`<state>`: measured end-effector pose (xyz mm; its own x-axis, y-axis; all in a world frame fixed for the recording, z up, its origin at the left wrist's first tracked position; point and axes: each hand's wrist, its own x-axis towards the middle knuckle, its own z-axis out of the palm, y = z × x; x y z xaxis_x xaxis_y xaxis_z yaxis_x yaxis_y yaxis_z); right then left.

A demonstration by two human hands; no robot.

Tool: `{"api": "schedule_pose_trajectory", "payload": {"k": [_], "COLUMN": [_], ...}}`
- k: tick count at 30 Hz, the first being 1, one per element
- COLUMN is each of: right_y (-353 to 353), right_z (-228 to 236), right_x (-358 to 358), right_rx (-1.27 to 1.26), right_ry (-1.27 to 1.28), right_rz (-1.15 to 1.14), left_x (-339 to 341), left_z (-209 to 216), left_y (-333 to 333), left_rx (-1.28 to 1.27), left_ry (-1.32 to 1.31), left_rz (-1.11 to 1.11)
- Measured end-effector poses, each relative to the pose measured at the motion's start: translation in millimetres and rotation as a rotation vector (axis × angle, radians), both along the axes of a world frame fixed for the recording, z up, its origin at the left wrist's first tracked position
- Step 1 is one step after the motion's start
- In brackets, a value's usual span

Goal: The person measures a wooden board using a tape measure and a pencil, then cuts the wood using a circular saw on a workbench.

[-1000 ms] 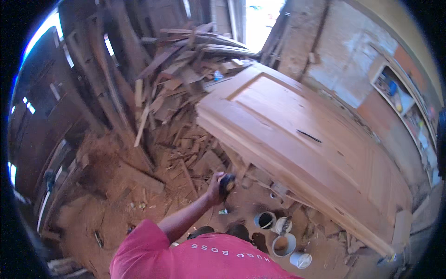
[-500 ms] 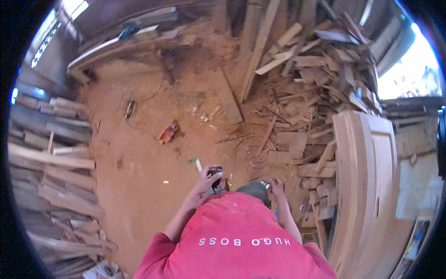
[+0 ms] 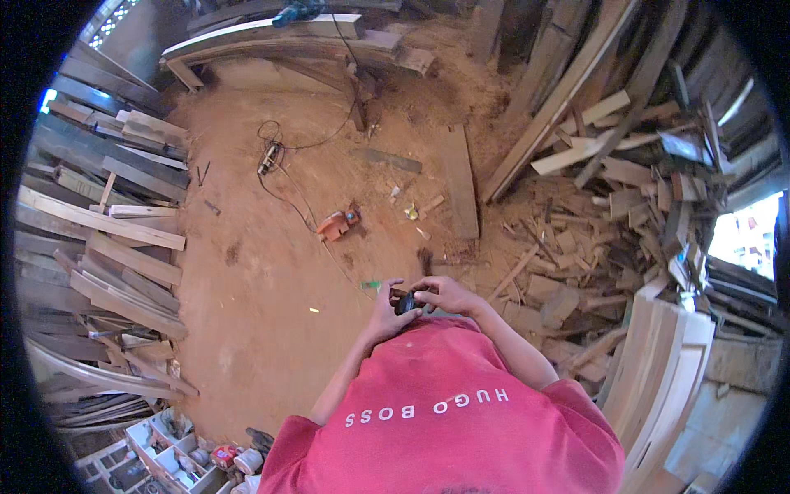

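Observation:
Just in front of my red shirt, both hands meet around a small black object (image 3: 405, 304) whose kind I cannot make out. My left hand (image 3: 385, 315) is closed on it from the left, thumb and fingers curved about its sides. From the right, my right hand (image 3: 448, 294) reaches over, its fingertips pinched at the object's top edge. Fingers cover much of the object. Beyond my left hand a small green piece (image 3: 371, 285) lies on the dusty floor.
An orange power tool (image 3: 338, 225) and a corded tool (image 3: 269, 158) lie on the floor ahead. A plank (image 3: 460, 181) lies near a scrap wood heap (image 3: 634, 198). Stacked boards (image 3: 123, 247) line the left; a divided white box (image 3: 156, 445) stands lower left. At right is a wooden door panel (image 3: 658, 370).
My right hand has come from the right to the black object in my left hand. The view has shifted, bringing the divided box into sight at lower left.

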<state>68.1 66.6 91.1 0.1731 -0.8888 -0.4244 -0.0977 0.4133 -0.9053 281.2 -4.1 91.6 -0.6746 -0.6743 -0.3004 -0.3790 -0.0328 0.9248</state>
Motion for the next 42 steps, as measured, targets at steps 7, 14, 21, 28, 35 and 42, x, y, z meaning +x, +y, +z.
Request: {"api": "schedule_pose_trajectory", "payload": {"k": [7,14,21,28,35,42], "right_y": [-161,-338,-514,-637,-769,-940], "right_z": [-8,54,75,70,27,-24], "right_x": [-88,-203,-299,-354,-416,-471], "right_rx": [-0.150,-0.219,-0.296,-0.302,-0.216,-0.304], "right_ry": [0.196,0.000,0.266,0.298,0.335,0.285], "right_rz": [0.227,-0.017,-0.320,-0.521,-0.393,-0.107], "left_x": [-63,-69,-139,-196,-250,-314], "left_z": [25,-41,3,24,42,15], "left_y": [-146,-257,-428,-594,-699,-770], "left_rx": [-0.124,-0.130,-0.170,-0.293,-0.320,-0.327], "left_ry": [-0.111,-0.162,-0.316,-0.305,-0.489,-0.586], "left_rz": [-0.078,0.081,0.166,0.192,0.241,0.494]}}
